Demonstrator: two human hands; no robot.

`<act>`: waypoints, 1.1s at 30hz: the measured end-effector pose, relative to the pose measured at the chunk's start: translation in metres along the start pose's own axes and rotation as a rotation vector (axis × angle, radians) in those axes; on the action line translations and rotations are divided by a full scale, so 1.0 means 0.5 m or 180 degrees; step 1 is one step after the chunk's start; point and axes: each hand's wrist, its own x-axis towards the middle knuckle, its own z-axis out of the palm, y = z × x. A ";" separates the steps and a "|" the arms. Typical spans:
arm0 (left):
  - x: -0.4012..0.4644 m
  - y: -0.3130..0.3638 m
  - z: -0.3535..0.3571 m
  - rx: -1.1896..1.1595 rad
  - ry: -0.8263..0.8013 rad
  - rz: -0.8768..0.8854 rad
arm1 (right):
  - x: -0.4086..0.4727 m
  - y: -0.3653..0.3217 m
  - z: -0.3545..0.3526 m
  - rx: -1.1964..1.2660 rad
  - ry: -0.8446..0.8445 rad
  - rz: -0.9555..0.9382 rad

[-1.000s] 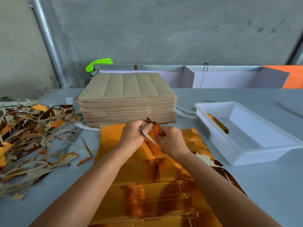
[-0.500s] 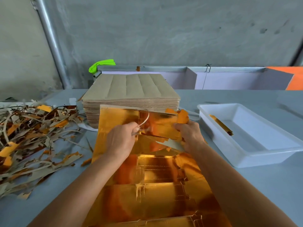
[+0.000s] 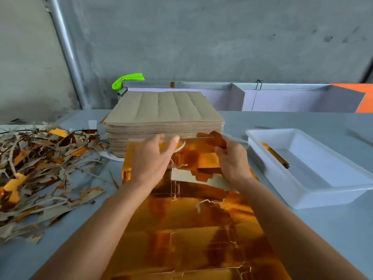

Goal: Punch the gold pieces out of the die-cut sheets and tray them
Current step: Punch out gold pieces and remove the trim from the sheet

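Since one second ago, both hands have parted: left hand (image 3: 153,158) and right hand (image 3: 232,160) now stand at opposite sides of the gold sheet (image 3: 191,229). The sheet's far edge, previously flat, is lifted. A torn strip (image 3: 201,177) now shows its pale underside between them.

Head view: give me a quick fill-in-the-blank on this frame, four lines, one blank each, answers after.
1. The white tray sits on the person's ____ side.
2. The tray holds ____ gold piece.
3. The scrap pile lies on the person's ____ side.
4. Beyond both hands, left hand and right hand, stands a stack of ____ sheets.

Missing words: right; one; left; brown
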 end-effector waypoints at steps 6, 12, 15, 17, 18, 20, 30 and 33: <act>0.026 -0.007 0.010 0.1351 -0.0362 0.0748 | -0.014 -0.018 -0.016 0.0131 -0.0383 -0.0637; 0.023 -0.010 0.013 0.0315 -0.0472 0.0604 | -0.014 -0.021 -0.014 0.1376 -0.0421 0.0288; 0.017 -0.010 0.014 0.0091 -0.0448 0.0292 | -0.018 -0.026 -0.006 0.1436 -0.0509 0.0233; 0.019 -0.015 0.013 -0.0028 -0.0545 0.0147 | -0.020 -0.026 -0.006 0.1770 -0.0554 0.0363; 0.020 -0.016 0.012 -0.0095 -0.0590 0.0079 | -0.021 -0.025 -0.006 0.2011 -0.0566 0.0508; 0.021 -0.017 0.011 -0.0224 -0.0645 -0.0022 | -0.025 -0.025 -0.005 0.2354 -0.0591 0.0726; 0.002 -0.024 0.029 -0.0649 -0.0883 0.0060 | -0.020 -0.018 0.020 0.3414 -0.0338 0.1488; 0.003 -0.025 0.030 -0.1119 -0.0817 -0.0232 | -0.018 -0.026 0.026 0.3625 -0.0467 0.1453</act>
